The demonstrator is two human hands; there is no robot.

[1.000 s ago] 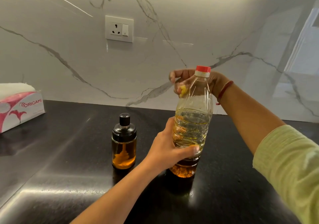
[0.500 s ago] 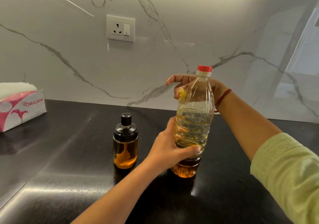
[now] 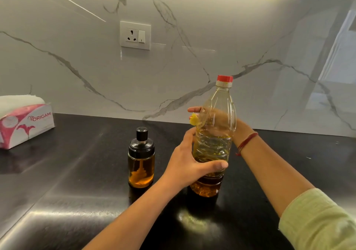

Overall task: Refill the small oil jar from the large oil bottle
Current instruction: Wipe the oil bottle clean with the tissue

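The large clear plastic oil bottle [image 3: 218, 99] stands upright on the black counter [image 3: 67, 201], its red cap [image 3: 224, 78] on and yellow oil filling its lower half. My left hand [image 3: 185, 165] grips the bottle low on its body, thumb across the front. Behind the bottle's shoulder lies my right hand [image 3: 239, 128], mostly seen through the plastic, with fingers stretched left past the bottle's edge. I cannot tell whether it touches the bottle. The small glass oil jar [image 3: 141, 163] with a black lid stands just left of the bottle, amber oil in its lower part.
A pink and white tissue box [image 3: 25, 122] sits at the counter's far left by the marble wall. A wall socket [image 3: 135, 35] is above the jar. The counter's left edge runs diagonally at the lower left.
My right hand has dropped from near the cap to behind the bottle's shoulder, and its fingers have straightened. My left hand keeps its grip; bottle and jar stay put.
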